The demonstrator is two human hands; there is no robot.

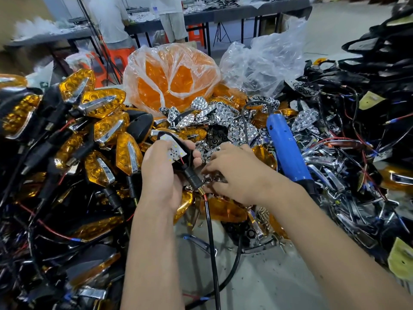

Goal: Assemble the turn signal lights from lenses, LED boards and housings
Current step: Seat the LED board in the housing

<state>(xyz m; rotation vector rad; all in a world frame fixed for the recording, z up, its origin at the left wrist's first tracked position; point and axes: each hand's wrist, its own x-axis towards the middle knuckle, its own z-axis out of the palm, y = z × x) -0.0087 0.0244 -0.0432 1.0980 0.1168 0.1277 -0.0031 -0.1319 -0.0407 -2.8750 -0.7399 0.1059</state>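
No brand or writing can be read anywhere in the head view. Two containers stand at the back of the tabletop (pixel 268 285): a clear plastic bag (pixel 169 72) filled with orange lenses, and beside it to the right a second clear bag (pixel 266 61) whose contents are too dim to tell.

The left hand (pixel 161 173) grasps a black housing (pixel 178 151) with its fingers curled round it; a white LED board (pixel 175 149) sits in the housing's open face, with a red wire at its lower edge. The housing's black stem (pixel 193 179) points down and right, and a black cable (pixel 211 242) runs from it toward the near edge.

The right hand (pixel 237 173) lies palm down on a heap of chrome reflectors (pixel 223 117) in the middle of the tabletop, its fingers bent into the parts; whether they pinch one I cannot tell.

Just right of that hand lies a blue electric screwdriver (pixel 288 148), tilted, its tip toward the far side. On the left is a pile of finished turn signals (pixel 100 121) with amber lenses and chrome trim. On the right is a tangle of black housings and wires (pixel 357 121). Loose amber lenses (pixel 225 210) lie under the wrists.
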